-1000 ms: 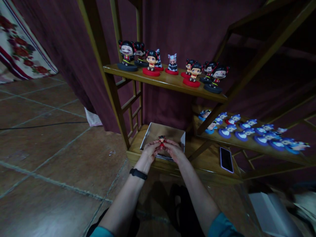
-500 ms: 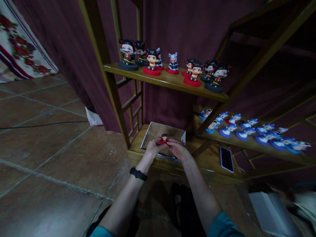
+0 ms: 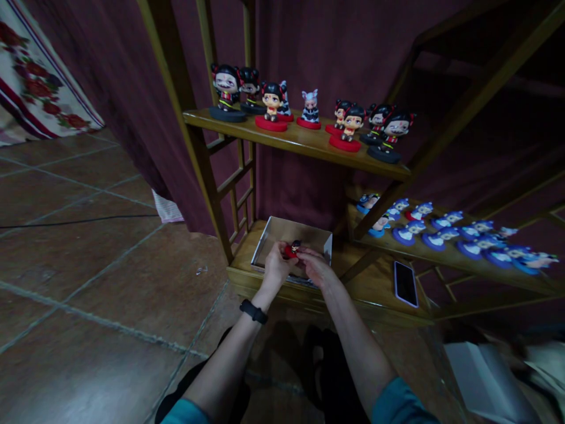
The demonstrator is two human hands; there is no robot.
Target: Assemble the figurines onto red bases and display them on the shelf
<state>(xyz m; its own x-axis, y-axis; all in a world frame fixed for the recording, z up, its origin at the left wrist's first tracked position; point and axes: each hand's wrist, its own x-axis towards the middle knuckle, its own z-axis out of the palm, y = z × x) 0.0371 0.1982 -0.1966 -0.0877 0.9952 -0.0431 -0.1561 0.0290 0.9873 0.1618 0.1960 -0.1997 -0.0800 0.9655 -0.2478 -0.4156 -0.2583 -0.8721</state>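
Note:
Between my two hands is a small figurine [image 3: 295,246] with black hair and a red base, tilted to the right. My left hand [image 3: 277,262] grips it at the base's left side. From the right, the fingers of my right hand [image 3: 315,264] close around its other side. Both hands are over an open cardboard box [image 3: 265,238] on the low wooden ledge. Part of the figurine's lower body is hidden by my fingers.
An upper shelf [image 3: 304,136] holds several figurines on red and black bases. Several blue-and-white figurines [image 3: 440,237] stand on a lower shelf at right. A phone [image 3: 405,284] lies on the ledge. A pale box [image 3: 483,377] sits at lower right on the tiled floor.
The figurine has gone from upright and facing me to tilted and turned right. My left hand has shifted slightly up and rolled with it; my right hand stays beside it.

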